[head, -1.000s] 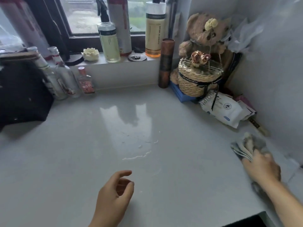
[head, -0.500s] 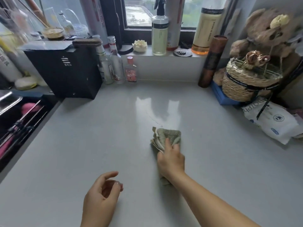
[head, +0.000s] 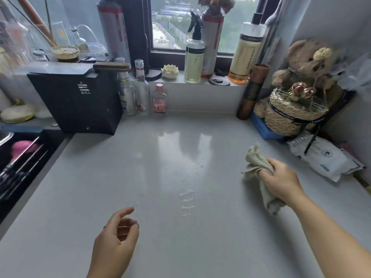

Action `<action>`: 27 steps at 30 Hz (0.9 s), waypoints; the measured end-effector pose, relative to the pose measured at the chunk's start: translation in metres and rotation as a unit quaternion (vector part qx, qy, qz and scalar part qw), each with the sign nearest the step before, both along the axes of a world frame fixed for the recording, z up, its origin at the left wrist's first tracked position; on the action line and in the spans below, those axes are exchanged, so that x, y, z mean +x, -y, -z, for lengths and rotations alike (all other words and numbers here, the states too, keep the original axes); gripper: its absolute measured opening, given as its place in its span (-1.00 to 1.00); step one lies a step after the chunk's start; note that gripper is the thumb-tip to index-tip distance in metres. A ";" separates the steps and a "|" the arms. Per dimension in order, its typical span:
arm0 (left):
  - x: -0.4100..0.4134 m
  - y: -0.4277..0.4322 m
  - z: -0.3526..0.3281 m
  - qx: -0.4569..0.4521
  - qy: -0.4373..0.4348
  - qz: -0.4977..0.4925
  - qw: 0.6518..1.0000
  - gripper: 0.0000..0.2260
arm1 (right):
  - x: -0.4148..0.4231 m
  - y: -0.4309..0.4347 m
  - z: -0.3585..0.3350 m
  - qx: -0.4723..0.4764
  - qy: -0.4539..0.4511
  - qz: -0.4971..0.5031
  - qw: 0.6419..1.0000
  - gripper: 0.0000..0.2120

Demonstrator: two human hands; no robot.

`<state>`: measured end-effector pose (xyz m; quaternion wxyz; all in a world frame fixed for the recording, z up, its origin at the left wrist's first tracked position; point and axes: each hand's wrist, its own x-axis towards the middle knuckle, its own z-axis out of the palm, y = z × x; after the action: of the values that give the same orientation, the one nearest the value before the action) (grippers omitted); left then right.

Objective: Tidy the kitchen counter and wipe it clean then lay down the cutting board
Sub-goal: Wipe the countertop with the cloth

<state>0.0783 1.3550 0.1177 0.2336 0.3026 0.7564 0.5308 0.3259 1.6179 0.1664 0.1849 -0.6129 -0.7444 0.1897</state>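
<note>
Your right hand [head: 281, 182] has its fingers [head: 270, 167] curled tight around a bunched grey-green cloth [head: 259, 167]; one wad sticks out past your thumb side and a tail hangs below your palm toward your wrist. It looks soft, limp and light, probably damp, so it will fold and slide wherever you press. Gripped in a ball like this, only a small patch would meet the counter [head: 170, 237]; flatten it under your palm for a wider pass. Your left hand [head: 115, 239] hovers empty, fingers loosely curled and apart, holding nothing. Between your two hands, streaks of water [head: 186, 201] lie on the counter, nearer your left fingertips. Beyond your right knuckles sits a white packet [head: 319, 159]. No cutting board shows that I can identify.
</note>
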 end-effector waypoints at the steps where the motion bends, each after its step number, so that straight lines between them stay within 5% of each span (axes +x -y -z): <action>1: 0.000 0.000 0.002 0.000 -0.001 -0.001 1.000 -0.64 | 0.011 -0.010 0.001 -0.006 0.014 0.016 1.000 -0.71; 6: 0.003 0.001 0.010 -0.014 -0.006 -0.009 1.000 -0.68 | 0.013 -0.026 0.036 -0.097 0.126 0.061 0.985 -0.50; 8: 0.006 0.000 0.011 -0.018 -0.001 -0.026 1.000 -0.71 | -0.003 -0.022 0.053 -0.072 0.134 0.113 0.982 -0.41; 12: 0.013 -0.001 0.011 -0.020 0.002 -0.050 0.999 -0.59 | -0.033 -0.024 0.060 -0.005 0.095 0.157 0.983 -0.53; 27: -0.012 -0.017 0.008 0.011 -0.021 -0.079 0.997 -0.53 | -0.201 0.062 0.065 -0.018 0.141 -0.183 0.973 -0.66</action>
<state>0.0663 1.3718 0.1097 0.1718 0.2559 0.7769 0.5491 0.1248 1.5562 0.1014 0.0290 -0.4898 -0.8592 0.1448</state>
